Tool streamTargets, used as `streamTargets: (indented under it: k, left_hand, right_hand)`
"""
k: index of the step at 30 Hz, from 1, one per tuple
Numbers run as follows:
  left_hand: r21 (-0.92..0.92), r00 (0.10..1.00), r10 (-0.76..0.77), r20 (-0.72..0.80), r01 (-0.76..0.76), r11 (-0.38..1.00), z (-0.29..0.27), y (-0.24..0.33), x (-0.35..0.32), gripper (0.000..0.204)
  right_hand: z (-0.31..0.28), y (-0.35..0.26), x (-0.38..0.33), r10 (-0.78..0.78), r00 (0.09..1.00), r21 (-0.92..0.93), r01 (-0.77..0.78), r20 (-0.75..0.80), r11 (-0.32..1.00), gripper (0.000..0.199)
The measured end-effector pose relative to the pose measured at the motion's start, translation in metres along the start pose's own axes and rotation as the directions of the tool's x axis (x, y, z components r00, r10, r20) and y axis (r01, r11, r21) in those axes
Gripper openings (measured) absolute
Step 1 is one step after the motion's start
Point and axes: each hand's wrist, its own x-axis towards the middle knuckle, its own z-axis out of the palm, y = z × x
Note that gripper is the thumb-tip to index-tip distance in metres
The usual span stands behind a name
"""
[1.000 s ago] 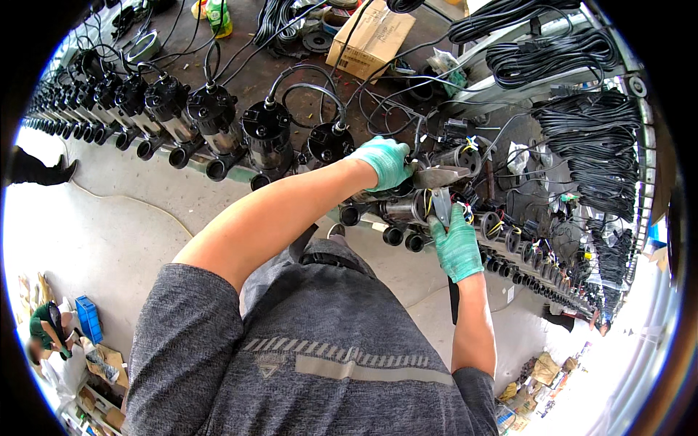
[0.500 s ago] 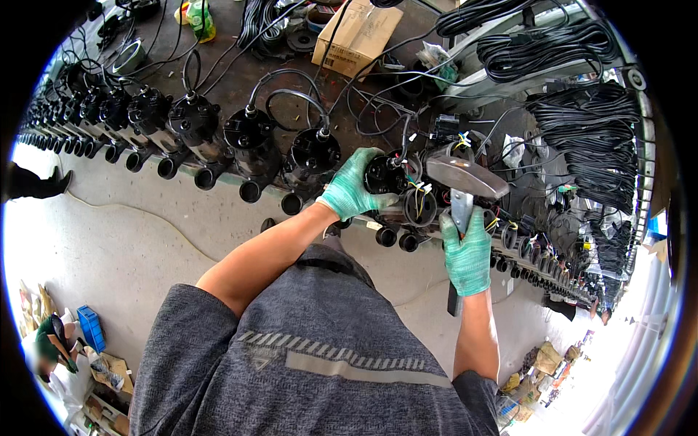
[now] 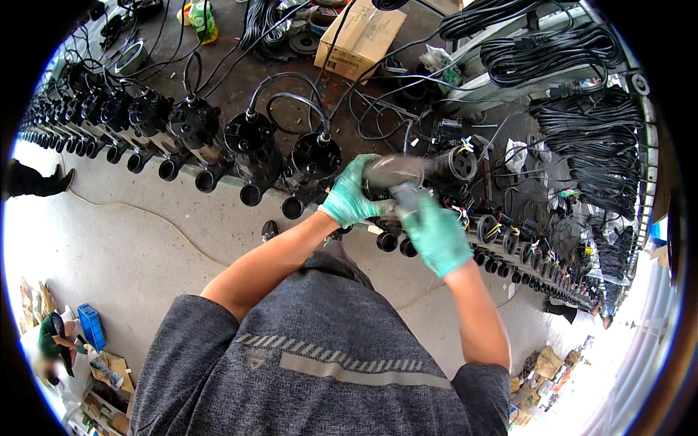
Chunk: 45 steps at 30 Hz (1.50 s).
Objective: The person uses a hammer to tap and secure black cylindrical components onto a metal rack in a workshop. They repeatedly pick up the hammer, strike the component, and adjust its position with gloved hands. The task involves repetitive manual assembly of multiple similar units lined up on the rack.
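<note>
l hand (image 3: 352, 192): gloved, thumb & fingers spread in a curve
l forearm (image 3: 270, 256): bare, angled up to my r
r hand (image 3: 438, 236): gloved, fingers curled, blurry on my cam
r forearm (image 3: 480, 320): bare, leaning up w/ tilt to my l

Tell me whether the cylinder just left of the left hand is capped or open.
Capped: a black cap covers the top of the cylinder, with a cable rising from it.

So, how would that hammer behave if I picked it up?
The hammer would probably feel head-heavy, since its bulky, metal-looking head sits across one end. It's likely stiff rather than floppy, as head and shank look solid, though motion blurs them. Put down, it probably won't roll far, given the long, crosswise head.
</note>
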Motion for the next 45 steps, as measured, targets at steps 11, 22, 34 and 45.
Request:
streamTargets:
  k: [11,22,34,45]
  left_hand:
    - [0.001,0.997,0.072,0.012,-0.072,0.997,0.001,0.004,-0.003,0.103]
    - [0.107,1.000,0.007,0.003,-0.007,0.994,-0.015,0.001,0.001,0.073]
    - [-0.004,0.988,-0.130,-0.083,0.130,0.992,-0.003,0.007,0.008,0.030]
    - [-0.022,0.991,-0.114,-0.072,0.113,0.993,-0.003,0.002,0.013,0.030]
  right_hand:
    - [0.002,0.012,0.012,-0.125,0.991,0.039,0.127,-0.041,0.991,0.052]
    - [-0.025,-0.002,-0.016,0.096,0.989,0.256,-0.065,-0.109,0.964,0.042]
    - [-0.021,0.025,-0.036,0.239,0.963,0.201,-0.212,-0.121,0.956,0.041]
    - [0.008,0.067,-0.041,0.110,0.990,0.177,-0.094,-0.082,0.980,0.046]
